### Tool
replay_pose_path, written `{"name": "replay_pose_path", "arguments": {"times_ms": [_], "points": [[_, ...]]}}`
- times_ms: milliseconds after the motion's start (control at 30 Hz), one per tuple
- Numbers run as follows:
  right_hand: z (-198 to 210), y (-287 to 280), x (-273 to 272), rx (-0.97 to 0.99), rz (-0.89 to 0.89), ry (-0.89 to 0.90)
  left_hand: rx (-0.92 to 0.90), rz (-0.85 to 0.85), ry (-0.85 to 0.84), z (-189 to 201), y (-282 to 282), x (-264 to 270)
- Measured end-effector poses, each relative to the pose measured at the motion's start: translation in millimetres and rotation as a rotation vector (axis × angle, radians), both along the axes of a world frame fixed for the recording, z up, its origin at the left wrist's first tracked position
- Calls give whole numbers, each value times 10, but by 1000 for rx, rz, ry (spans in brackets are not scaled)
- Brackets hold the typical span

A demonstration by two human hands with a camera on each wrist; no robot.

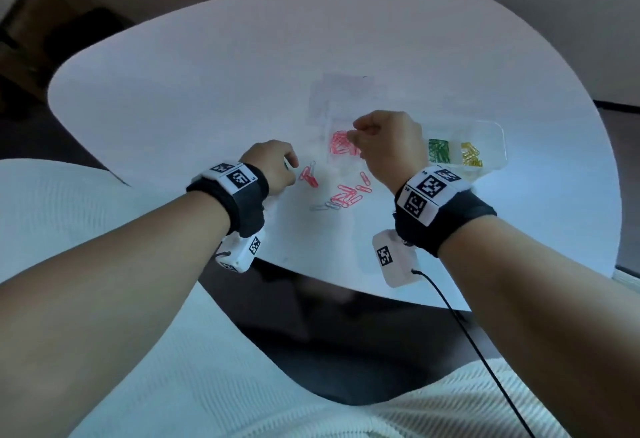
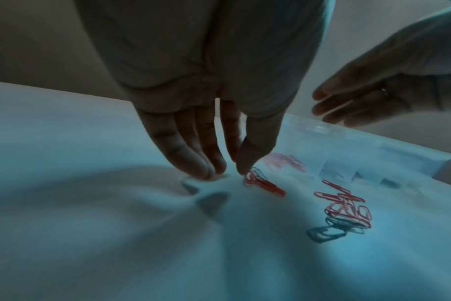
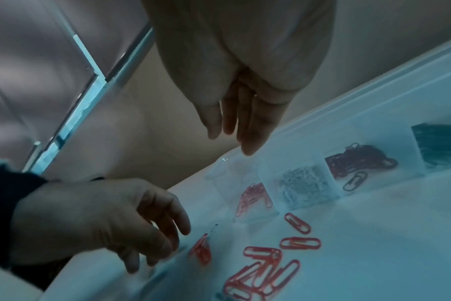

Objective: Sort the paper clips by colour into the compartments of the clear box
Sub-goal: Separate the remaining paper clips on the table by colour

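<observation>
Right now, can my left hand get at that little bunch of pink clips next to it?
Probably yes: the left hand hovers right beside the pink clips, fingertips nearly touching, with only bare table between them.

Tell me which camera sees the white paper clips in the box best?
The right wrist view: the white paper clips fill one compartment of the clear box, sharp and close, between pink and dark clips. In the head view the right hand covers that part. In the left wrist view the box is too blurred to tell.
</observation>
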State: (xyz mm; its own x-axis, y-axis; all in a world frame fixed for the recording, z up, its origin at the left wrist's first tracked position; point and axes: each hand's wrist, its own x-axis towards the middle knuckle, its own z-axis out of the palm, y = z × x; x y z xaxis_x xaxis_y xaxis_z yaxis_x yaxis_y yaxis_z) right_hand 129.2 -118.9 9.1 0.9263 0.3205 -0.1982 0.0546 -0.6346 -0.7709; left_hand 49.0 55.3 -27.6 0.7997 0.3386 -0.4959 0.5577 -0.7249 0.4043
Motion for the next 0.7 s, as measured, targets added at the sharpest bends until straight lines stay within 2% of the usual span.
{"name": "replay_pose_path", "arguments": {"times_ms": [67, 133, 233, 333, 400, 467, 567, 700], "points": [[31, -20, -31, -100, 70, -183, 18, -40, -12, 10, -44, 7], [34, -68, -92, -102, 126, -277, 68, -111, -23, 30, -108, -5], [-152, -205, -156, -246, 283, -277, 110, -300, -25, 45, -299, -63], [-375, -359, -195, -403, 463, -236, 15, -513, -91, 21, -546, -126], [-475, -406, -254, -453, 602, -227, -15, -516, -182, -6, -650, -133], [-543, -432, -290, -494, 651, -238, -7, -452, -237, -51, -694, -111], [-633, -451, -253, -586, 600, -265, 27, -400, -232, -120, -689, -62], [-623, -470, -262, -670, 556, -251, 31, -444, -237, -185, -639, 19]]}}
